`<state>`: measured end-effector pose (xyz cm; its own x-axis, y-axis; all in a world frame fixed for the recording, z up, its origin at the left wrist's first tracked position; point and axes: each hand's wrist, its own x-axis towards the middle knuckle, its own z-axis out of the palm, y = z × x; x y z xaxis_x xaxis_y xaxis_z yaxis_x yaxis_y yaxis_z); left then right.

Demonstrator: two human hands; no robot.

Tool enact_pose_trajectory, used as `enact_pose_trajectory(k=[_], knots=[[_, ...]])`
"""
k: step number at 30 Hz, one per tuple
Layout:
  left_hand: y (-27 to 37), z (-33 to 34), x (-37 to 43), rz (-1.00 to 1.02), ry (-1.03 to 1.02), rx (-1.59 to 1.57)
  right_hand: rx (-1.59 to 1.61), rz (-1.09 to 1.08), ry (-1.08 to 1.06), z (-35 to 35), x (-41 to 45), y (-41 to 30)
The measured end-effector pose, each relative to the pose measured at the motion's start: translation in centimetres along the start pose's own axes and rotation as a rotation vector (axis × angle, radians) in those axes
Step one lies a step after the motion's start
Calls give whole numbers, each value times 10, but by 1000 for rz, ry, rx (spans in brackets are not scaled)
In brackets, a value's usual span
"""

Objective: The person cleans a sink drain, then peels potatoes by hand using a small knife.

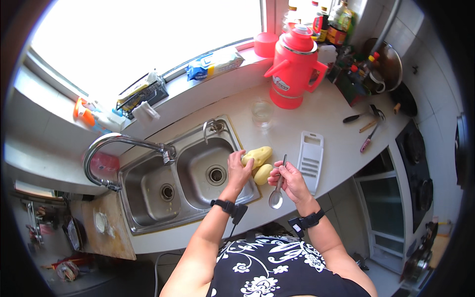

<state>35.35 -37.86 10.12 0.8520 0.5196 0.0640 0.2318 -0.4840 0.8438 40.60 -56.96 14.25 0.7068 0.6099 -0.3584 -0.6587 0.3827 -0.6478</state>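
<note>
My left hand (238, 169) is at the right rim of the sink, its fingers against a large peeled potato (258, 156). A smaller peeled potato (263, 174) lies just below that one on the counter. Between the thumb and fingers of my right hand (291, 179) is a metal spoon (275, 198), bowl pointing towards me and handle tip up. A white flat grater (311, 161) lies on the counter to the right of my right hand. Whether the left fingers grip the large potato or only rest on it is hard to tell.
A double-bowl steel sink (183, 208) with a curved faucet (111, 137) is at left. Behind the potatoes stand a glass of water (262, 114) and a red thermos (294, 70). Kitchen utensils (367, 128) lie near the black stove (417, 174). A wooden board (105, 243) is beyond the sink.
</note>
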Motion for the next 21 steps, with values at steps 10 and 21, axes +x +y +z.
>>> enact_pose_trajectory(k=[10,21], knots=[[-27,-106,-104,-453,-237,-454,-204,126,-173,103,47,74],[-116,-307,-167,-705,554,-845,-1460,-561,-289,235,156,180]])
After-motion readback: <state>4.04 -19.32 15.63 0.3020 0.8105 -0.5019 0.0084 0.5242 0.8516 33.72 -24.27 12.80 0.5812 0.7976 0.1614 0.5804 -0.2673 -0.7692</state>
